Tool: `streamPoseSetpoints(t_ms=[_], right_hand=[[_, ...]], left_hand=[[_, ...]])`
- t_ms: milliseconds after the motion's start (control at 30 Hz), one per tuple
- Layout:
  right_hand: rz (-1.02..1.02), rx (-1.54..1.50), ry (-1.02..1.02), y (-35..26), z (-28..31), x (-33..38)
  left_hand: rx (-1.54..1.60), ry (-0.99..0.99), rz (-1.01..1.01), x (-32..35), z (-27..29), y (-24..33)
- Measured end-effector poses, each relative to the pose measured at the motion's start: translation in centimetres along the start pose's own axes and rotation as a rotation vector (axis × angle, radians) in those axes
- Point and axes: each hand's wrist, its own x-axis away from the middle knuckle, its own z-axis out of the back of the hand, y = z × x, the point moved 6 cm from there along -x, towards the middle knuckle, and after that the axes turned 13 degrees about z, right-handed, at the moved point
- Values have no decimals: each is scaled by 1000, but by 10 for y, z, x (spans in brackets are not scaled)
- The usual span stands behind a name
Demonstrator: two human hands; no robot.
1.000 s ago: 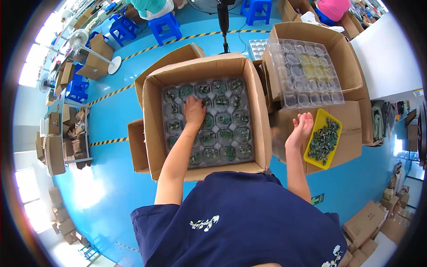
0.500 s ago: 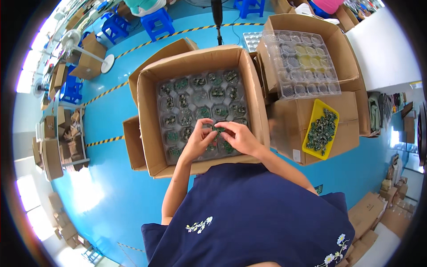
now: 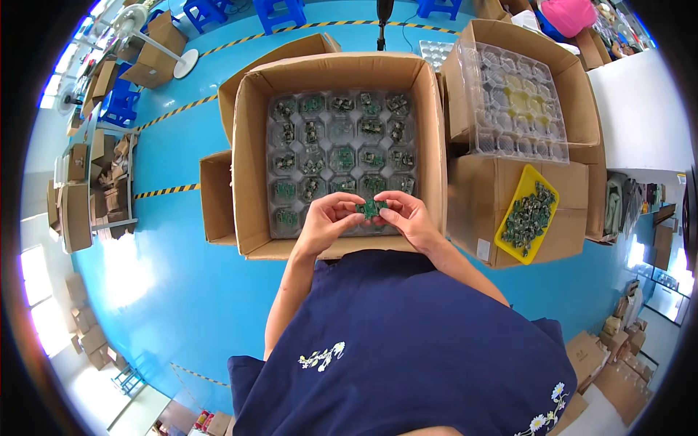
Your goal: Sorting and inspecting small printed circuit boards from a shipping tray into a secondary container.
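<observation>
Between my two hands is a small green circuit board (image 3: 371,208), pinched from both sides above the near part of a plastic tray. My left hand (image 3: 329,220) grips its left end with thumb and fingers, and my right hand (image 3: 408,219) closes on its right end. Below lies the clear plastic tray (image 3: 327,147), its rounded pockets filled with clusters of similar green boards. The tray rests inside an open cardboard box (image 3: 430,145). My hands hide some of the nearest pockets.
Right of the box, a yellow tray (image 3: 502,241) heaped with small green boards sits on a closed carton (image 3: 567,232). Clear empty plastic trays (image 3: 520,102) lie across another open carton (image 3: 465,43) behind it. Blue stools (image 3: 280,14) and a standing fan (image 3: 185,64) stand farther off.
My hands have drawn back toward my body, and the board is now stretched level between my fingertips. The view has shifted, so the box appears higher and slightly to the right.
</observation>
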Motion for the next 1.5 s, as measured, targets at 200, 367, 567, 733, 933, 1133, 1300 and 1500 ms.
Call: streamPoseSetpoints(t_ms=[200,367,567,733,933,1133,1300,1500], right_hand=[[145,55,41,-18,-2,-3],[232,23,109,-26,8,-6],[267,-19,153,-23,14,-7],[258,41,205,-16,19,-6],[195,46,247,-9,19,0],[-23,-709,263,9,19,3],[-103,-693,375,1,20,-1],[-209,-667,315,-15,37,6]], left_hand=[[-79,-62,-57,-11,-8,27],[-121,-81,-43,-24,-22,45],[-155,-98,-37,-38,-20,40],[-114,-121,-29,-48,-17,27],[-80,-161,-21,-50,-12,14],[253,-405,-101,-39,-12,8],[-406,-44,-165,-30,-48,33],[-693,-39,-612,-18,-87,72]])
